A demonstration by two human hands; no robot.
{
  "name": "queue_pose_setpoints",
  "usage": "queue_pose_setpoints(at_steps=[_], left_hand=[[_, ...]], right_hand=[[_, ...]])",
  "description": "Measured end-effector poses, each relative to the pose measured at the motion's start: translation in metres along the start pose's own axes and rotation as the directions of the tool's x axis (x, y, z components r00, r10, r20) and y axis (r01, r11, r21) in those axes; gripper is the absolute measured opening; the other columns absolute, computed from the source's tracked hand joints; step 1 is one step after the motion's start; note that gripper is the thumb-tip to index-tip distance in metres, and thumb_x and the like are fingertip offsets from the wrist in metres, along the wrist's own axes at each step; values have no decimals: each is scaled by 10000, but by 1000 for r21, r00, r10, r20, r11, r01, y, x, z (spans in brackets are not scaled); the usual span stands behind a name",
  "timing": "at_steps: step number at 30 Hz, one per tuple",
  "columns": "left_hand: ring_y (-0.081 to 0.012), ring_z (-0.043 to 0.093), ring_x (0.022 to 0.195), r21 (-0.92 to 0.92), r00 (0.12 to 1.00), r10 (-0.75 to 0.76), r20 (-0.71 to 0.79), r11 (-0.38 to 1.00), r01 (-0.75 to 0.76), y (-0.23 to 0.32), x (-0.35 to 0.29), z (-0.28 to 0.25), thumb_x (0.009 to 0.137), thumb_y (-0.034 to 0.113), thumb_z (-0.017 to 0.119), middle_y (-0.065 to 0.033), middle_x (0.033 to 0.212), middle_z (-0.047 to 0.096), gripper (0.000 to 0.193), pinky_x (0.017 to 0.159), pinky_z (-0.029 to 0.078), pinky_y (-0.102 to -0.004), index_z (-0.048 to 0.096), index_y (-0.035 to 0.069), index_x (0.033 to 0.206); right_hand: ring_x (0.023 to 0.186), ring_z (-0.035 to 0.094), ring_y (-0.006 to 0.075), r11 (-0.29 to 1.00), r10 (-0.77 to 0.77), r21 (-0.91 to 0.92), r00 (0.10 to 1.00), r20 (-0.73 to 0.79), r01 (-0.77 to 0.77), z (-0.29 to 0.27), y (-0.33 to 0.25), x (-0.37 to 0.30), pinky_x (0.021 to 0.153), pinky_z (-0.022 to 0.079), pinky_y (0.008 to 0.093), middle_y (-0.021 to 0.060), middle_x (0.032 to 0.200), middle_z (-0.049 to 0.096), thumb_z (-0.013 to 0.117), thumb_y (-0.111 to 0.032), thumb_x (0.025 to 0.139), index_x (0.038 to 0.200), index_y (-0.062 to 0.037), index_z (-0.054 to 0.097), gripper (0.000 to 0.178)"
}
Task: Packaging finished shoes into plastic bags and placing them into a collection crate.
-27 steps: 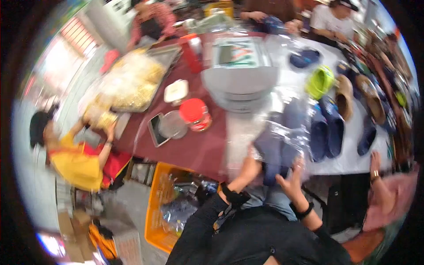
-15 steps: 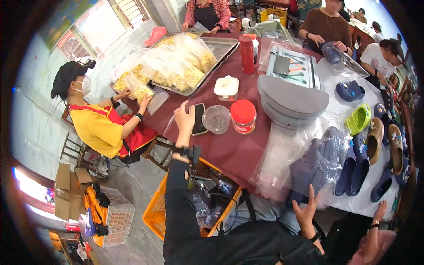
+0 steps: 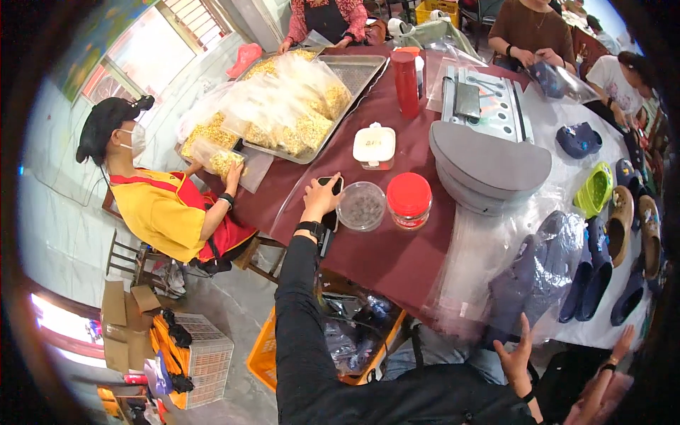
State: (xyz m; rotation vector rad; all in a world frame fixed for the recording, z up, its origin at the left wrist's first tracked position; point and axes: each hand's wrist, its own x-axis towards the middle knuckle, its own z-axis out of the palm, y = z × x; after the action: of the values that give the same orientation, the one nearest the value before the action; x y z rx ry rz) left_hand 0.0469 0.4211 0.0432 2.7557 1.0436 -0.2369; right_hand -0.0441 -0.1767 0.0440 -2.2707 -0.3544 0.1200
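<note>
My left hand (image 3: 322, 198) is on the dark phone (image 3: 331, 185) on the maroon table, its fingers bent over the phone and hiding most of it. Just right of that hand stands a clear round tub (image 3: 361, 206), then a jar with a red lid (image 3: 409, 201). Behind them is a white-lidded square container (image 3: 374, 145). My right hand (image 3: 517, 354) hovers at the near table edge with fingers spread and nothing in it. Nearest to it lie dark blue clogs in a clear plastic bag (image 3: 542, 262).
A grey rounded case (image 3: 489, 166) and a red bottle (image 3: 404, 83) stand farther back. Bags of yellow kernels fill a metal tray (image 3: 347, 78). Colourful clogs (image 3: 595, 190) line the right side. A yellow crate (image 3: 263, 354) sits below the table; co-workers surround it.
My left hand has moved from beside the phone onto it. The whole view has shifted, so the scene sits farther right. My right hand remains spread.
</note>
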Motion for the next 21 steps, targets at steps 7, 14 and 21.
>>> queue_pose_setpoints(at_steps=[7, 14, 21], left_hand=[[-449, 451, 1145, -171, 989, -32, -145, 985, 7, -32, -1, 13, 687, 477, 731, -270, 1242, 436, 1024, 937, 402, -496, 116, 240, 1471], [-450, 469, 1125, 16, 997, -46, -54, 999, 47, -4, -9, 7, 750, 374, 673, -257, 1277, 399, 840, 890, 449, -490, 186, 407, 1433], [-470, 467, 1124, 59, 1000, -15, -27, 998, 16, -10, 6, 8, 808, 347, 595, -241, 1324, 358, 680, 895, 448, -503, 269, 423, 1400]], right_hand=[[1286, 387, 303, 997, 73, 33, 994, 82, -75, -5, -1, 3, 1052, 316, 375, 180, 1385, 405, 762, -71, 632, 1385, -15, 330, 870], [1250, 428, 334, 997, 62, 35, 998, 9, -63, -2, 6, 0, 1045, 329, 393, 201, 1338, 453, 788, -125, 608, 1353, 6, 363, 869], [1232, 448, 349, 1000, 23, 19, 999, 28, -23, -1, 0, 2, 1022, 358, 404, 204, 1335, 459, 799, -156, 618, 1358, -8, 359, 874]])
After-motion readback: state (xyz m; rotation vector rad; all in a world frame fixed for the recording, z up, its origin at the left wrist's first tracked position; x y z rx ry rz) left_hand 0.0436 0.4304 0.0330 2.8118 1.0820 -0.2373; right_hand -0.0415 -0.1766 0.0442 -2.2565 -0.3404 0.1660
